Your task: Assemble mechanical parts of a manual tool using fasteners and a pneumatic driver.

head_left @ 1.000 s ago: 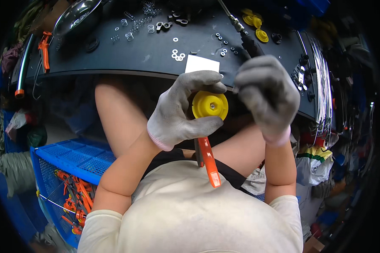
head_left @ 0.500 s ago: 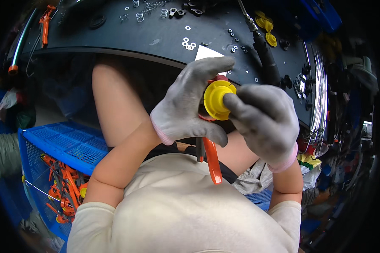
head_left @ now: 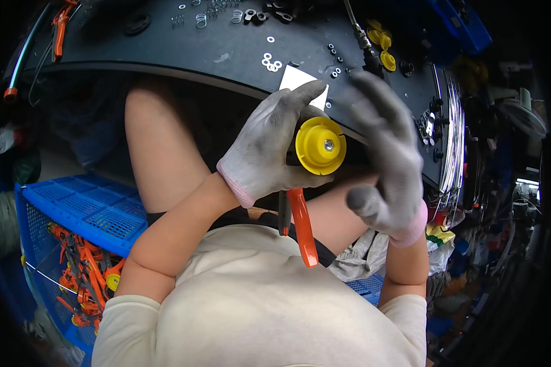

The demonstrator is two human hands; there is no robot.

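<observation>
My left hand (head_left: 266, 134), in a grey-coated glove with a pink cuff, is closed around an orange-handled hand tool (head_left: 303, 229). Facing up out of that grip is the tool's yellow flanged disc (head_left: 315, 160), with a metal screw head showing at its centre. One orange lever and a dark one hang below the hand; the rest of the body is hidden by the glove. To the disc's right, apart from it, my right hand (head_left: 389, 153) is open, thumb away from the fingers, slightly blurred. Its fingertips are over the table edge and partly cover a dark air-driver-like tool (head_left: 371, 61).
The dark table (head_left: 177, 46) holds springs (head_left: 201, 21), washers (head_left: 272, 63), a white card (head_left: 303, 81) and yellow caps (head_left: 387, 60). Long metal rods (head_left: 450, 140) lie at right. A blue crate (head_left: 89, 202) at left contains several similar orange tools (head_left: 89, 269).
My right hand has let go of the yellow disc and moved up and right, its fingers opening. The screw head now shows. My left hand keeps its hold on the tool.
</observation>
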